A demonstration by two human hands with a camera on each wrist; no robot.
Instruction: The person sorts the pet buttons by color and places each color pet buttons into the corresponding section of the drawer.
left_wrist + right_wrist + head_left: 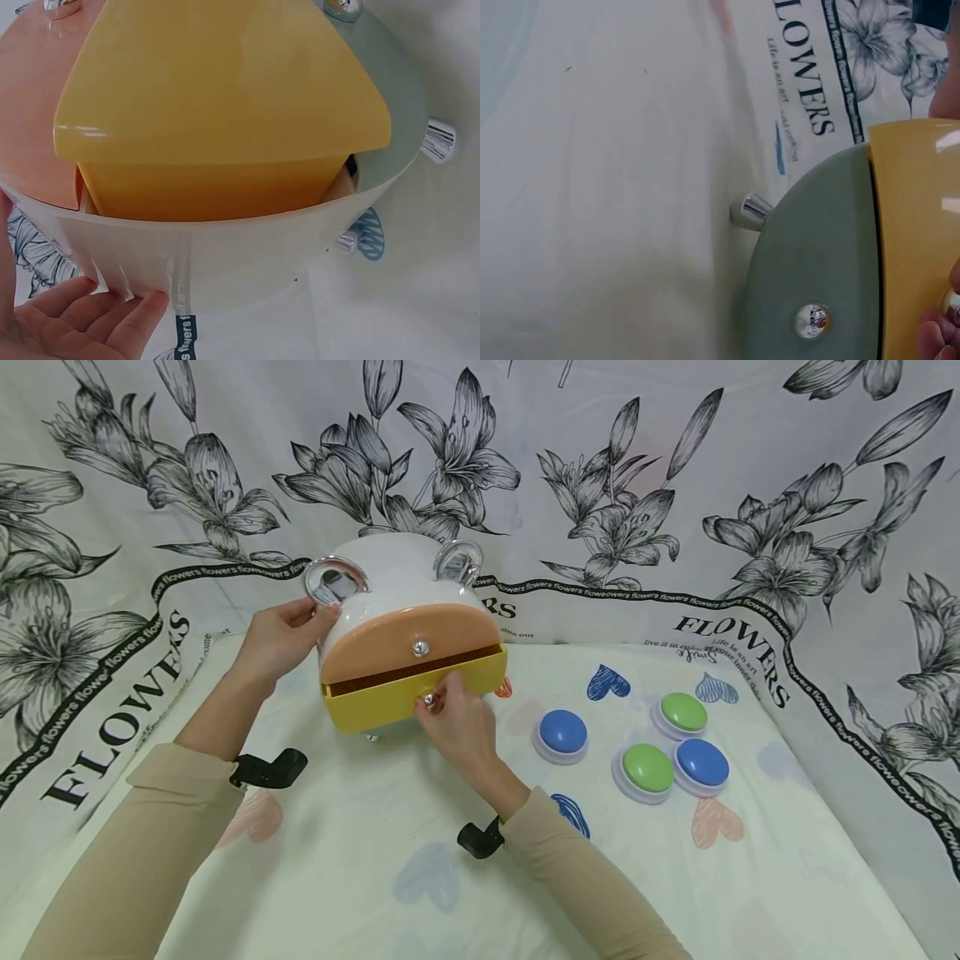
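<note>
A small rounded white cabinet [397,556] with two chrome ring ears stands on the cloth. Its upper drawer [390,647] is orange and closed. The yellow drawer [375,702] in the middle is pulled part way out, showing a dark gap above it. My right hand [461,722] pinches the chrome knob [429,699] of the yellow drawer. My left hand [281,639] rests its fingers [139,322] against the cabinet's side, below the chrome ear [335,581]. Below the yellow drawer, a grey-green drawer [817,255] with a chrome knob [811,321] shows in the right wrist view.
Right of the cabinet lie two blue domed buttons [563,732] and two green domed buttons [648,768] on pale round bases. The white cloth [337,877] bears printed hearts. Behind rises a flower-printed cloth [525,552].
</note>
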